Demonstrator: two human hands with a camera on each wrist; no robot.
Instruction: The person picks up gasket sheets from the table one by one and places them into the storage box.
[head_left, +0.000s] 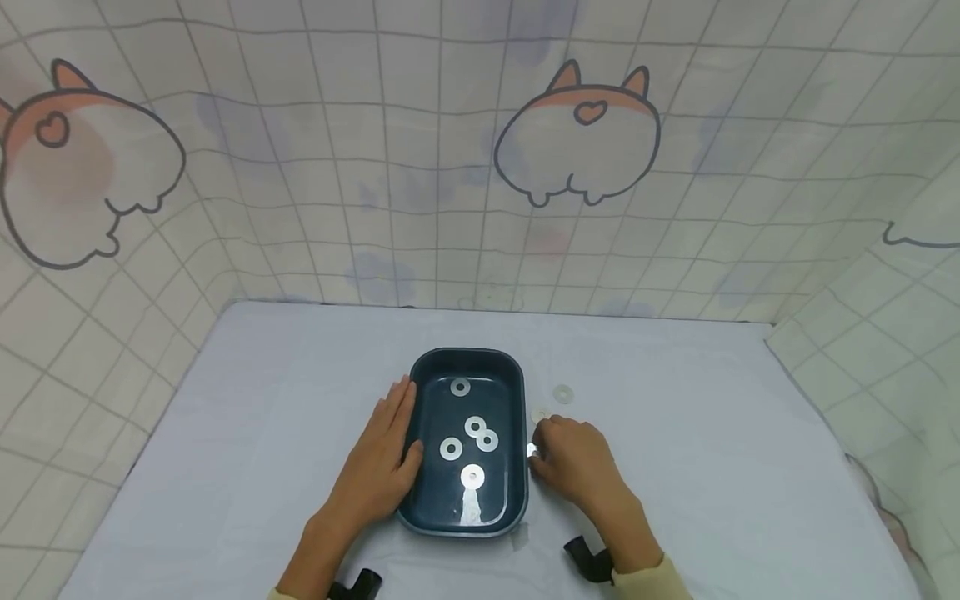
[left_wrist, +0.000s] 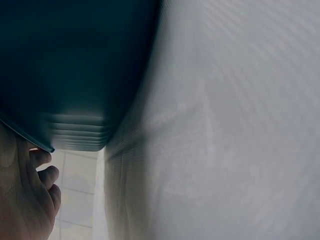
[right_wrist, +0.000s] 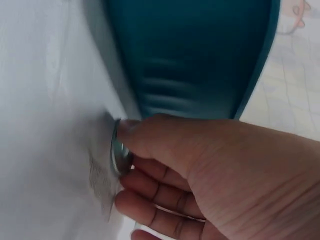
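A dark blue tray [head_left: 498, 500] stands on the white cloth, with several flat metal washers [head_left: 451, 448] lying on its floor. Two of the washers overlap near the middle. My left hand [head_left: 382, 458] rests along the tray's left side, fingers straight and thumb over the rim. Just off the tray's right side, my right hand [head_left: 577, 458] pinches a washer [right_wrist: 120, 156] between thumb and fingers, tilted on edge close to the cloth. Past that hand lie two more washers on the cloth; the farther washer [head_left: 562, 393] is in full view, the nearer one is partly covered by the fingers.
White cloth [head_left: 300, 375] covers the table. A small grey patch [head_left: 519, 536] lies by the tray's near right corner. Black wrist mounts [head_left: 588, 560] show at both wrists. A patterned curtain [head_left: 420, 167] hangs behind the table and along its sides.
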